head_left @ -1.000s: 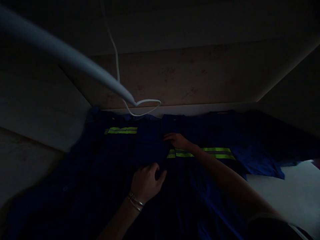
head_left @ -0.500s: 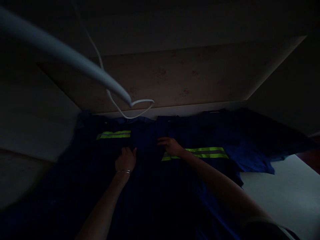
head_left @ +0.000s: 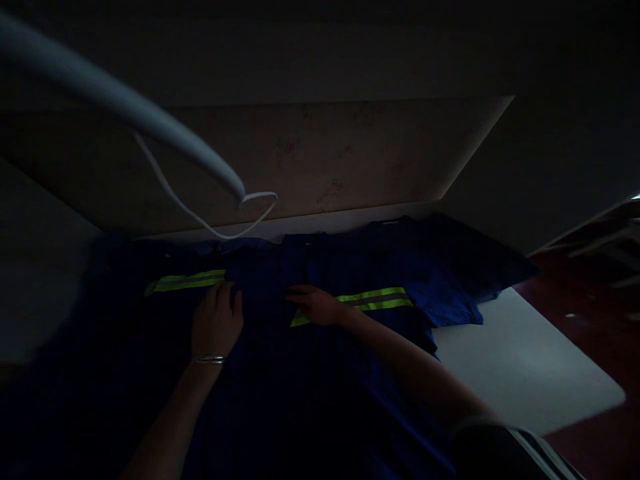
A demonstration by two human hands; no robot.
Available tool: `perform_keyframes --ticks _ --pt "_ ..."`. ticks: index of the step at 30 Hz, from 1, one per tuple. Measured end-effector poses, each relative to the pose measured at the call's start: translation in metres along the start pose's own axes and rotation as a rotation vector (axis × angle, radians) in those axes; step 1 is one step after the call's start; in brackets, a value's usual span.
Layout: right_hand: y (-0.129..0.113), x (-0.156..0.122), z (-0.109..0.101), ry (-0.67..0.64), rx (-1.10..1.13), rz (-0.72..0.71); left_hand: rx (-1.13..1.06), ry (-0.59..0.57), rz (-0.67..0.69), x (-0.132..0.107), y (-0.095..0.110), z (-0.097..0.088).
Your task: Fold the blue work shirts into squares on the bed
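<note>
Dark blue work shirts [head_left: 280, 380] with yellow-green reflective bands lie spread out before me; the dim light hides how many layers there are. My left hand [head_left: 216, 323], with a bracelet at the wrist, rests on the cloth just below the left reflective band [head_left: 185, 281]. Its fingers are stretched forward and the thumb stands apart. Across the inner end of the right reflective band [head_left: 375, 300] lies my right hand [head_left: 316, 305], fingers extended to the left over the fabric. I see nothing held in either hand.
A thick white tube [head_left: 130, 110] slants in from the upper left, with a thin white cable [head_left: 175, 198] looping beneath its end. A flower-patterned panel [head_left: 310, 157] stands behind. The white tabletop [head_left: 525, 360] shows at right, above a red floor [head_left: 555, 293].
The view has swung to the right, showing more tabletop and floor. My left hand has moved forward toward the left band and its fingers have straightened. My right hand stays near its band.
</note>
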State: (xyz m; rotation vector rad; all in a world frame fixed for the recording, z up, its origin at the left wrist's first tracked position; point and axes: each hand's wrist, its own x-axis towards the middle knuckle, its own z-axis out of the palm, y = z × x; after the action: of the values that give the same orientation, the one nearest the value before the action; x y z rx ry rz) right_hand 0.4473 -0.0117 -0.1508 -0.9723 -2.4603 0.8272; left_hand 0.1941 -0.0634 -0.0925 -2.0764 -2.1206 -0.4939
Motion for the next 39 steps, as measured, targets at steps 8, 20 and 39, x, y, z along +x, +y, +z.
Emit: perform_keyframes --ticks 8,20,39 --pt "-0.012 -0.086 -0.042 0.231 -0.064 0.175 0.055 -0.341 0.165 -0.019 0.056 0.064" --pt "0.062 -0.299 -0.148 0.962 0.349 1.327 0.082 -0.471 0.223 0.007 0.104 0.026" --pt "0.078 -0.318 -0.167 1.303 0.515 0.904 -0.276 -0.426 0.444 0.009 0.303 0.108"
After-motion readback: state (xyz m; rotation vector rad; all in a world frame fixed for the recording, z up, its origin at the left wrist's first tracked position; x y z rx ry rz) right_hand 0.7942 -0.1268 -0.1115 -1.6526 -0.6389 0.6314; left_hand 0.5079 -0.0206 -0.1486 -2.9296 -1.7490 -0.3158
